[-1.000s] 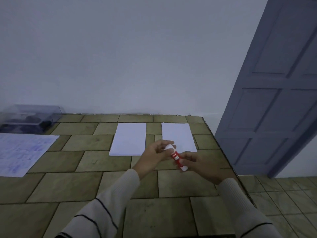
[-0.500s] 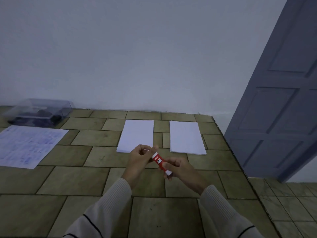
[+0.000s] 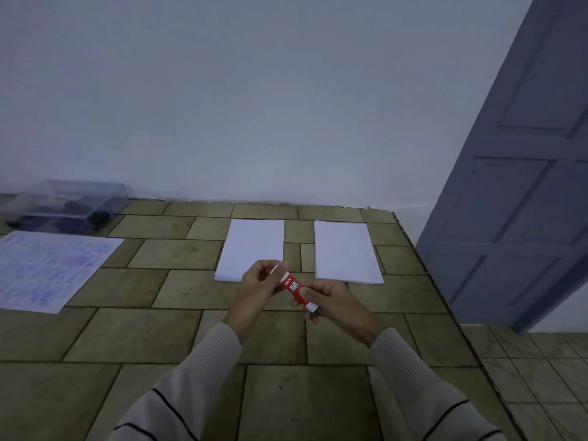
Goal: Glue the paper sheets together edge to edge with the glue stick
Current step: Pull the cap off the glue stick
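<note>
glue stick (image 3: 294, 287): my right hand (image 3: 331, 300) gripped its base, my left hand (image 3: 259, 284) pinched its top. step seemed uncapping. next called for gluing one paper sheet (image 3: 251, 249) along its edge.

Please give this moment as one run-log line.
left hand: pinches glue stick top | right hand: grips its base | left paper sheet, right paper sheet: flat, apart, not joined

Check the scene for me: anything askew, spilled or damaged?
Nothing stands out. The left sheet and right sheet lie flat, apart, roughly parallel, no spill showing. The left hand and right hand grip the glue stick.
</note>
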